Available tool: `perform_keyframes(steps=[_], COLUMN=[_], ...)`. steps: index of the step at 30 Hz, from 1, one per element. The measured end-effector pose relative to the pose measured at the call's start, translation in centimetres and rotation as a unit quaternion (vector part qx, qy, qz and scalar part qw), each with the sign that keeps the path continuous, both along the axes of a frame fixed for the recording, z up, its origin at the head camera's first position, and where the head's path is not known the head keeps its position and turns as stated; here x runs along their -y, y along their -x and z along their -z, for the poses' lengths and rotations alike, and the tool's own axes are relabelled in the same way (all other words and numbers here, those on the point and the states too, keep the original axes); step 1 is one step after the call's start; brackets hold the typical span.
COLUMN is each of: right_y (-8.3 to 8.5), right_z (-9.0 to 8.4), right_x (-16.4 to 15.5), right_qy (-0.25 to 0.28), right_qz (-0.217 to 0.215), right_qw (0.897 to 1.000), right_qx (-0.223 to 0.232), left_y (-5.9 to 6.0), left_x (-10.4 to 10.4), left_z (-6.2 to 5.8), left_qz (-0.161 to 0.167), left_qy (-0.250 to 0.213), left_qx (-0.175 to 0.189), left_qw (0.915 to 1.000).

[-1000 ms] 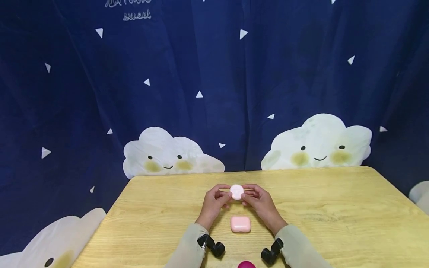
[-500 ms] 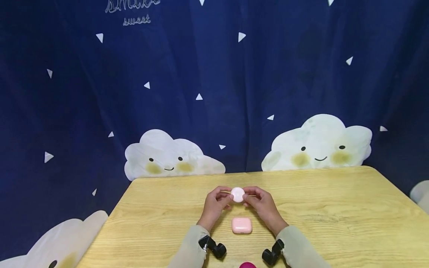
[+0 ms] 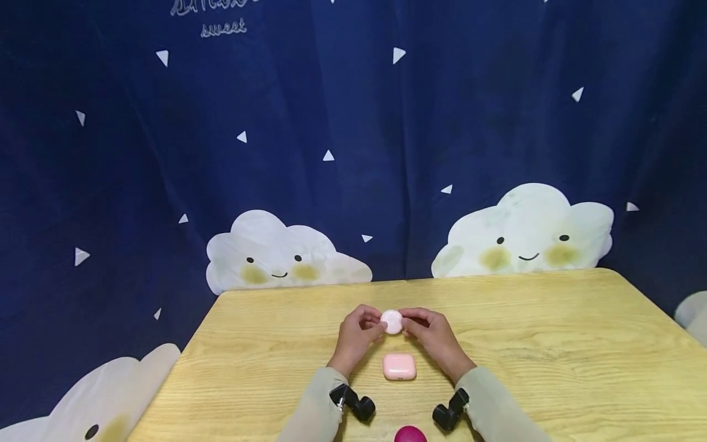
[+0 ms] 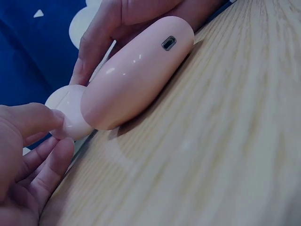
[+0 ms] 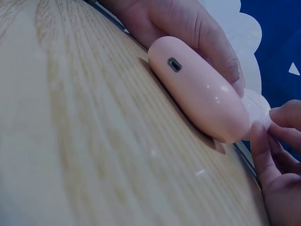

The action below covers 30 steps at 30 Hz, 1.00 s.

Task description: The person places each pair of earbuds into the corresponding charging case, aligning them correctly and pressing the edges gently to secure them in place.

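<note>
Both hands pinch a small round pale pink case (image 3: 392,321) with a faint seam across it, above the far middle of the table. My left hand (image 3: 356,336) grips its left side with thumb and fingers. On the opposite side, the thumb and fingers of my right hand (image 3: 433,336) hold it. Nearer to me, between the wrists, a glossy pink earbud case (image 3: 399,366) lies on the table with its lid closed. Its charging port faces me in both wrist views, where this earbud case (image 4: 141,70) partly hides the round one (image 4: 70,110).
The wooden table (image 3: 265,356) reaches back to a dark blue curtain (image 3: 353,92) with printed clouds. A magenta rounded object (image 3: 410,434) is cut off at the bottom edge, between the forearms. Black wrist cameras (image 3: 353,402) jut inward from the sleeves.
The head view has shifted slightly. Both hands keep their grip on the round case, which has come a little closer to the earbud case; the left thumb has slid slightly over its face.
</note>
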State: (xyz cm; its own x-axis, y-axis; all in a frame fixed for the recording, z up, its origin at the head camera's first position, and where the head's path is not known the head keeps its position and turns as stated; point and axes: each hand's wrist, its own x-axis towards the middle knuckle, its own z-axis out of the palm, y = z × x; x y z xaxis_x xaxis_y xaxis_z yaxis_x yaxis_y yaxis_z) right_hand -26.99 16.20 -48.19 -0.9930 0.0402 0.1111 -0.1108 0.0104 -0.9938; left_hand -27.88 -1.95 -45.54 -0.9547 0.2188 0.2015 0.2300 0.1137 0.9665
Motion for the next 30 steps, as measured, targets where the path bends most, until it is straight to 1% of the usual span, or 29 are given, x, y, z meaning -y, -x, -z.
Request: perform_keyframes(steps=[4, 7, 11, 12, 16, 19, 23, 30], right_y=[0.1, 0.1, 0.0, -0.1, -0.2, -0.2, 0.0, -0.1], right_z=[0.0, 0.0, -0.1, -0.2, -0.5, -0.6, -0.3, 0.3], right_x=[0.1, 0.3, 0.4, 0.4, 0.0, -0.1, -0.1, 0.0], right_qy=[-0.007, -0.018, -0.031, -0.033, -0.04, -0.043, -0.051, -0.073], right_qz=[-0.008, -0.006, 0.006, 0.008, 0.01, 0.007, 0.002, 0.02], right_qw=[1.0, 1.0, 0.999, 0.999, 0.999, 0.999, 0.998, 0.997], right_qx=[-0.013, -0.013, -0.01, -0.011, -0.013, -0.014, -0.02, -0.019], left_y=[0.3, 1.2, 2.4, 2.5, 2.6, 2.6, 2.6, 2.5], left_x=[0.0, 0.1, 0.0, 0.0, -0.3, -0.5, -0.5, -0.3], left_z=[0.3, 1.5, 3.1, 3.2, 3.3, 3.1, 3.1, 3.4], left_qz=[-0.017, -0.03, -0.036, -0.035, -0.026, -0.027, -0.03, -0.015], left_qy=[0.031, 0.047, 0.056, 0.057, 0.06, 0.062, 0.062, 0.029], left_qx=[-0.014, -0.019, -0.023, -0.024, -0.025, -0.028, -0.029, -0.009], left_qw=[0.9993, 0.9983, 0.9975, 0.9975, 0.9975, 0.9973, 0.9972, 0.9994])
